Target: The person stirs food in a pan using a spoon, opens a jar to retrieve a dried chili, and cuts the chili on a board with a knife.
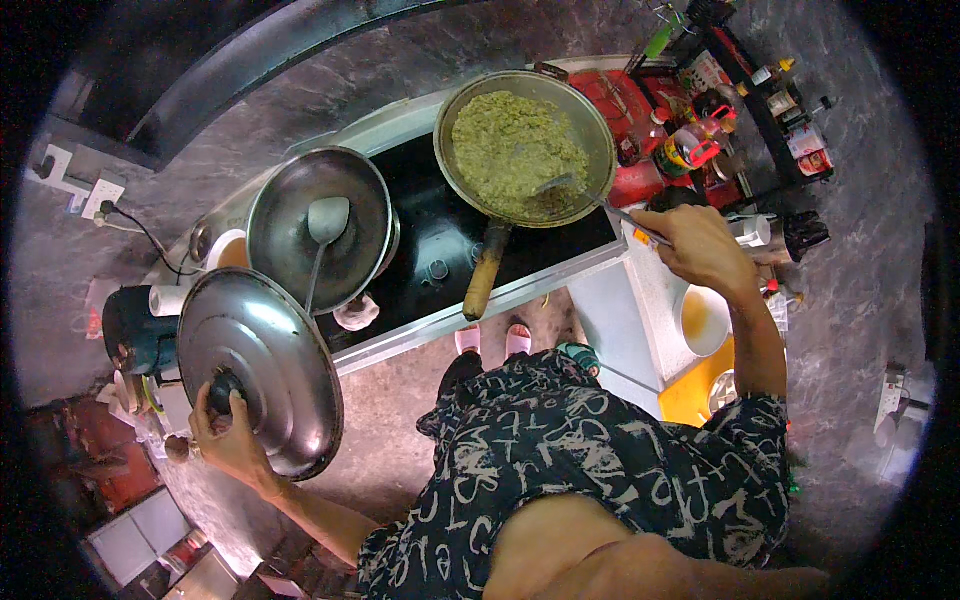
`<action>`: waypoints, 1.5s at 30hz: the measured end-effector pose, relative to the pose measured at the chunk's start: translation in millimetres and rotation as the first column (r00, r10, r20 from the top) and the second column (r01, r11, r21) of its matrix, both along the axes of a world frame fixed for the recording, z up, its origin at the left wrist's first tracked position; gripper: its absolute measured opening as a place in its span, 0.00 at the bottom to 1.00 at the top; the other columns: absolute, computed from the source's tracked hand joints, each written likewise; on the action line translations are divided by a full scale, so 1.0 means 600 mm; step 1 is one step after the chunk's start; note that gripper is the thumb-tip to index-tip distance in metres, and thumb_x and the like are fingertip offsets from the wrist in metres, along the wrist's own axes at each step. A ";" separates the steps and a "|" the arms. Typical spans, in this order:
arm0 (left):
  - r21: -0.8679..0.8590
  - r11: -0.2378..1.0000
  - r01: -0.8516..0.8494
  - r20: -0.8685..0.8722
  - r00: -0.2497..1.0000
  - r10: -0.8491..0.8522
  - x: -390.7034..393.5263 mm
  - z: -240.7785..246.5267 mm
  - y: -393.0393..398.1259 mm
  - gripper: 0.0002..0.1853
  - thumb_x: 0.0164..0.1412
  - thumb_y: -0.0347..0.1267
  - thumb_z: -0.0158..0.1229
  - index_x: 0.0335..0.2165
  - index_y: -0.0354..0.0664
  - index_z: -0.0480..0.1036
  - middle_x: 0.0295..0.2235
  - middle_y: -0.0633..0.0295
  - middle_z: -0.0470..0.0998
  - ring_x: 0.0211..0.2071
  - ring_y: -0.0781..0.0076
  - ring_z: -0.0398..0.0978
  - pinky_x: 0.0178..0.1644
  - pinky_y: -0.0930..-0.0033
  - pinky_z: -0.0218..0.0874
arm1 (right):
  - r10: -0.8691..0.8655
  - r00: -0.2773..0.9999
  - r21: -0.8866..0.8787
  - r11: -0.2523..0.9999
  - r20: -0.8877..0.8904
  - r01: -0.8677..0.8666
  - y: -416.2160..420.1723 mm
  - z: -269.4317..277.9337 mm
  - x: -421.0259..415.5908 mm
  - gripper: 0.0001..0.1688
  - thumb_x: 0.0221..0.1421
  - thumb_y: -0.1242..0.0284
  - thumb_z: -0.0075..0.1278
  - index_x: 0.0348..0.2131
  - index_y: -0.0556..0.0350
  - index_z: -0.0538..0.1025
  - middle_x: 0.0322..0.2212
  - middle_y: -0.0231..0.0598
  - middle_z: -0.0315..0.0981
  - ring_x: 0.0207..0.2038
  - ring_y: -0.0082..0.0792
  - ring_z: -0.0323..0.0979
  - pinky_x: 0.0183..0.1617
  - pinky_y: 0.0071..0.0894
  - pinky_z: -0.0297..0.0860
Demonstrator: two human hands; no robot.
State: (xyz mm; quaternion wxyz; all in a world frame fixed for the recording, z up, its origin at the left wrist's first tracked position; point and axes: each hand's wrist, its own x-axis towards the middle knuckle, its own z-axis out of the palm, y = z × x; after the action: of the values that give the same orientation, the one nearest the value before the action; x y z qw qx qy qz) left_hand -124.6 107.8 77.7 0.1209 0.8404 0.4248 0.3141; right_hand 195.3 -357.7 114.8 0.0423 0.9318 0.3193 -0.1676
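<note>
My left hand (231,442) grips the dark knob of a domed metal pot lid (292,390), which is held tilted in the air at the left of the cooktop. In my right hand (701,244) is the handle of a metal spatula (559,184). Its blade rests in a mass of green mashed or chopped food (510,142). That food covers much of the base of a frying pan (592,135), whose wooden handle (486,277) points toward me. The pan sits on the right part of a black glass cooktop (420,202).
A dark wok (289,195) with a second metal spatula (328,217) in it stands left on the cooktop, beside a crumpled cloth (357,311). Bottles (679,154) crowd the right back corner. A white bowl (705,322) with yellowish contents is under my right forearm.
</note>
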 end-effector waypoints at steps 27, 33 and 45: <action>-0.025 0.997 -0.072 -0.026 0.997 0.071 -0.049 -0.013 -0.029 0.18 0.50 0.26 0.64 0.43 0.37 0.77 0.40 0.56 0.77 0.43 0.60 0.75 0.51 0.62 0.65 | 0.083 0.948 0.107 0.993 -0.306 -0.053 0.123 -0.153 0.398 0.26 0.51 0.74 0.54 0.52 0.52 0.76 0.22 0.37 0.75 0.22 0.29 0.70 0.27 0.33 0.68; 0.035 0.996 -0.085 -0.011 0.996 0.086 -0.043 -0.010 -0.028 0.18 0.51 0.26 0.64 0.43 0.37 0.77 0.40 0.56 0.78 0.42 0.60 0.75 0.50 0.62 0.64 | 0.281 0.959 0.077 0.958 -0.045 -0.277 0.055 -0.049 0.235 0.28 0.49 0.72 0.56 0.53 0.43 0.75 0.35 0.52 0.78 0.32 0.48 0.77 0.38 0.45 0.71; 0.004 1.000 0.005 -0.002 1.000 -0.005 0.000 -0.015 -0.014 0.20 0.49 0.28 0.65 0.44 0.40 0.78 0.39 0.59 0.78 0.41 0.62 0.75 0.49 0.64 0.66 | 0.072 0.997 0.005 0.997 -0.038 -0.072 -0.025 0.017 0.092 0.27 0.47 0.72 0.54 0.50 0.44 0.77 0.34 0.49 0.78 0.35 0.53 0.74 0.42 0.49 0.68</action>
State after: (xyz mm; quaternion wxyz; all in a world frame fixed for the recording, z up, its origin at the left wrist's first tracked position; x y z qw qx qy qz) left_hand -124.7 99.4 68.5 0.1195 0.8420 0.4224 0.3136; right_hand 250.8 -372.7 125.1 0.0404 0.9164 0.3536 -0.1834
